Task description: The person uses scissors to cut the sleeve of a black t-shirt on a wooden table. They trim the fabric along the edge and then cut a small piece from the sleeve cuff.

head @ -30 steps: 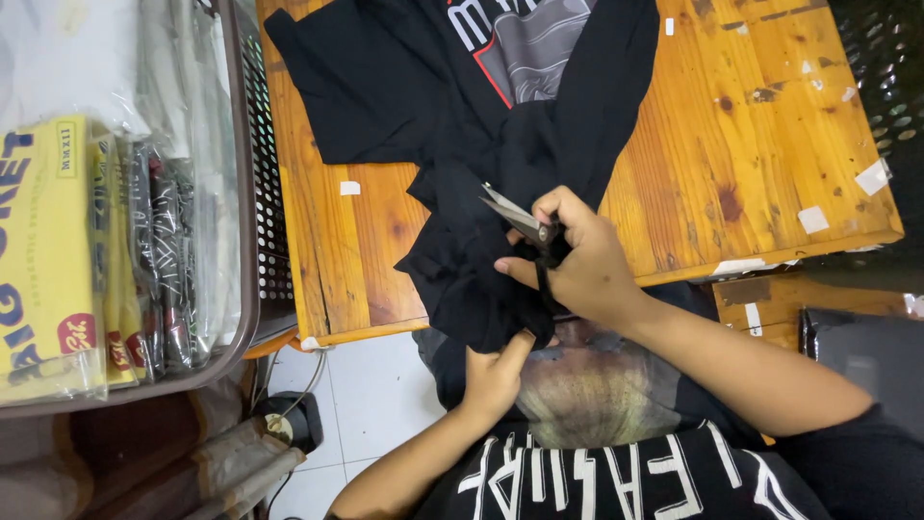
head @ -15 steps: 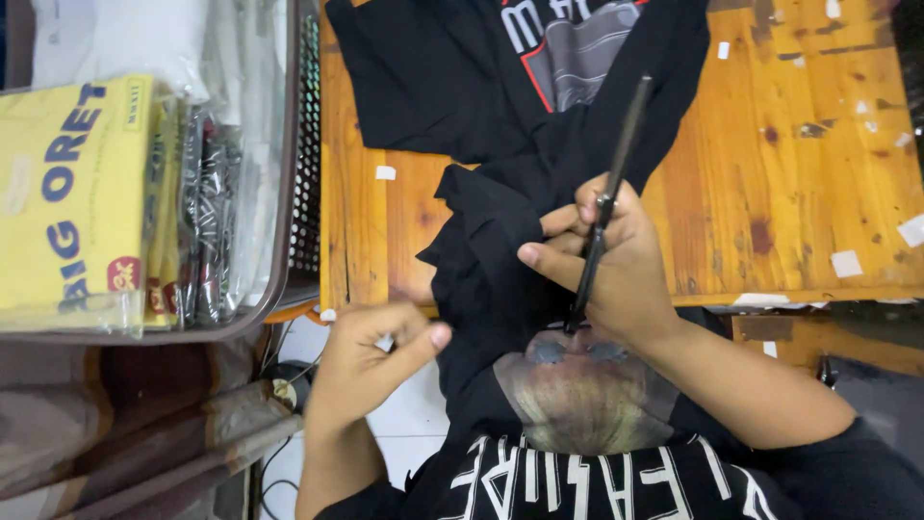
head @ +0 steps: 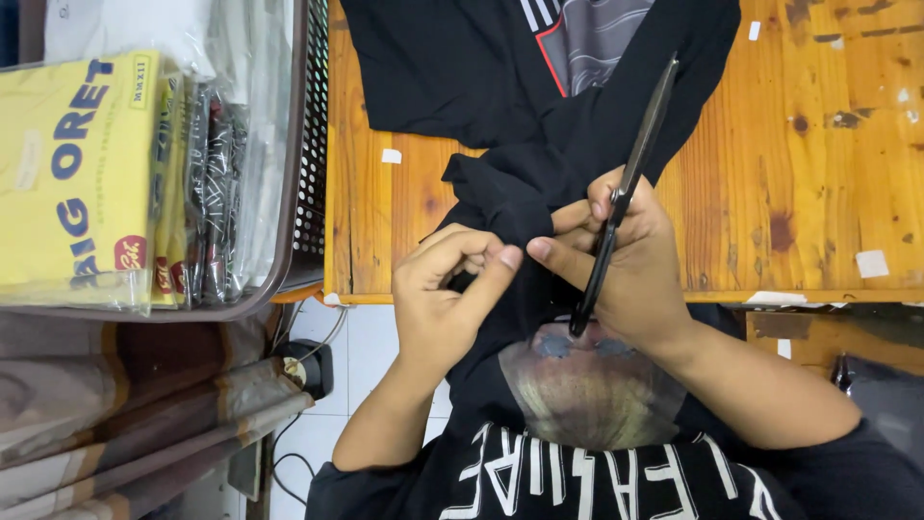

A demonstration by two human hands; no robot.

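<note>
A black T-shirt [head: 452, 67] with a grey and red print lies on the wooden table [head: 818, 173], and part of it hangs over the near edge. My left hand [head: 448, 299] pinches a fold of the black cloth at the table edge, thumb and forefinger together. My right hand [head: 626, 265] holds a pair of black-handled scissors [head: 630, 183], blades closed and pointing away up the table. This hand's fingertips also touch the cloth next to my left hand.
A plastic basket [head: 303, 193] at the left holds yellow packages [head: 67, 173] and bagged items. Small white paper scraps [head: 871, 262] lie on the table. Below are a tiled floor, cables and a black plug block [head: 308, 366].
My left hand rose from below the table edge and took hold of the cloth fold beside my right hand. The scissors stayed upright in my right hand.
</note>
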